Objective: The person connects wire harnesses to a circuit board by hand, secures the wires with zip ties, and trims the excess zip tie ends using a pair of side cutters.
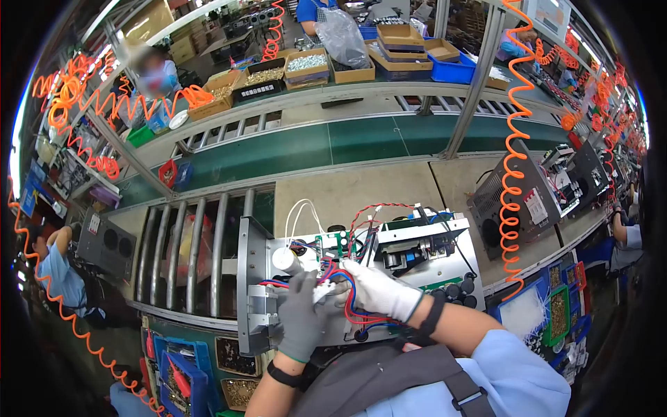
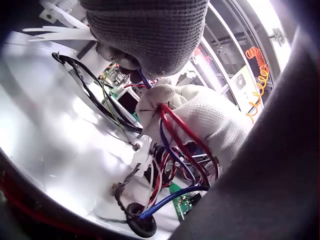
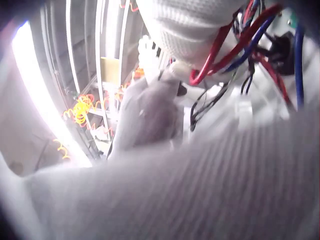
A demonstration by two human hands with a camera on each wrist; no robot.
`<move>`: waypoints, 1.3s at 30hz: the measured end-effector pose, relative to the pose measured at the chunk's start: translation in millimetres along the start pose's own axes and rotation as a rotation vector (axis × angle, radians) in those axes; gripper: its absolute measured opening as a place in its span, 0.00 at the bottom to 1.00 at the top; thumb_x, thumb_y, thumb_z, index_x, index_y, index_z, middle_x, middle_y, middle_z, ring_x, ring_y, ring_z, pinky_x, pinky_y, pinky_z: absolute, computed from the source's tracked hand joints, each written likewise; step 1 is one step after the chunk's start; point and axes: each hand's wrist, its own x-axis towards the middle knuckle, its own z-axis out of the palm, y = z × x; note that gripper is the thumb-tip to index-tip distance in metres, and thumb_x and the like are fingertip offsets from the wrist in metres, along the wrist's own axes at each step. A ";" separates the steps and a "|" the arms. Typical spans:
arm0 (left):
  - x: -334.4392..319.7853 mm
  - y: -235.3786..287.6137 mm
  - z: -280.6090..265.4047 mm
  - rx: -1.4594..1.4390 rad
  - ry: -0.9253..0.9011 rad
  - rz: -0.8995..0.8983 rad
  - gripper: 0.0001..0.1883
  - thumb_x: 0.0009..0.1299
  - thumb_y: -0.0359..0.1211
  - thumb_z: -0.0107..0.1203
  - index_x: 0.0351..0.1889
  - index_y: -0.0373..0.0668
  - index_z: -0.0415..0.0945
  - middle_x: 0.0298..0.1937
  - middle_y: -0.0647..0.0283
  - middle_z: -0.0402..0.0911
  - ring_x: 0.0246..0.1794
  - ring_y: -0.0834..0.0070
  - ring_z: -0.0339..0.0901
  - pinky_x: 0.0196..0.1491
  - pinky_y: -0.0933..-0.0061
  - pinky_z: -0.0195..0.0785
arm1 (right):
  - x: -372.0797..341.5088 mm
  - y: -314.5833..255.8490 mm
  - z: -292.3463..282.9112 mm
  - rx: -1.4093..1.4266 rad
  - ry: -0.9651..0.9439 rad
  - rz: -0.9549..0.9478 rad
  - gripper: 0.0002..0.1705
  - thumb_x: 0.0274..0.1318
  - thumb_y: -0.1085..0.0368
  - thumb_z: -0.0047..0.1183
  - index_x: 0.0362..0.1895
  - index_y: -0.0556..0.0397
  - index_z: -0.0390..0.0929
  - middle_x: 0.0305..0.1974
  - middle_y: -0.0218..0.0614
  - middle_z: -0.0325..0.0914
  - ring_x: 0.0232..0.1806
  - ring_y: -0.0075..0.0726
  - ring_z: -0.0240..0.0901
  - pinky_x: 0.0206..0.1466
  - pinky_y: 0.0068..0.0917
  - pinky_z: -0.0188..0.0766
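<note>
Your right hand pinches the red and blue wires, which run from your fingertips back toward you. Your left hand, just beside those fingers, has its own curled on the white strips. The open metal case lies under both hands; a white cylinder stands just beyond your left fingertips, a green circuit board beyond your right ones.
</note>
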 end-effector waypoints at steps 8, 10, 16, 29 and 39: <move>-19.0 -5.6 -14.7 -0.364 -0.399 -0.193 0.17 0.71 0.41 0.51 0.45 0.36 0.77 0.28 0.52 0.77 0.28 0.60 0.76 0.32 0.62 0.67 | -98.5 -30.3 -4.4 -1.615 -0.097 -0.395 0.33 0.51 0.49 0.60 0.54 0.59 0.74 0.47 0.49 0.77 0.52 0.48 0.73 0.56 0.38 0.68; -15.7 4.3 1.1 -0.429 -0.493 -0.249 0.18 0.71 0.43 0.51 0.43 0.36 0.77 0.27 0.51 0.78 0.26 0.61 0.76 0.32 0.62 0.67 | -96.2 -10.4 -6.9 -1.991 -0.030 -0.647 0.32 0.46 0.45 0.62 0.48 0.56 0.77 0.38 0.47 0.77 0.44 0.53 0.74 0.50 0.43 0.69; -19.9 24.8 31.2 -0.676 -0.496 -0.451 0.20 0.71 0.46 0.50 0.32 0.35 0.77 0.21 0.57 0.75 0.21 0.71 0.71 0.28 0.66 0.63 | -86.1 -8.0 -14.1 -2.272 -0.067 -0.647 0.15 0.44 0.55 0.61 0.31 0.52 0.76 0.32 0.42 0.76 0.38 0.49 0.75 0.43 0.44 0.70; -28.8 8.1 4.5 -0.663 -0.293 -0.248 0.14 0.70 0.37 0.52 0.45 0.36 0.78 0.35 0.49 0.81 0.34 0.60 0.80 0.39 0.66 0.71 | -122.1 -46.9 15.6 -1.635 -0.016 -0.635 0.31 0.47 0.55 0.65 0.53 0.58 0.73 0.40 0.47 0.77 0.41 0.48 0.76 0.44 0.38 0.72; -53.8 1.2 -17.6 -0.603 -0.452 -0.106 0.14 0.67 0.34 0.46 0.45 0.38 0.75 0.32 0.47 0.78 0.33 0.53 0.78 0.40 0.57 0.68 | -74.5 -10.9 51.5 -1.600 -0.397 -1.047 0.12 0.54 0.66 0.59 0.43 0.54 0.78 0.29 0.38 0.79 0.31 0.43 0.79 0.34 0.32 0.74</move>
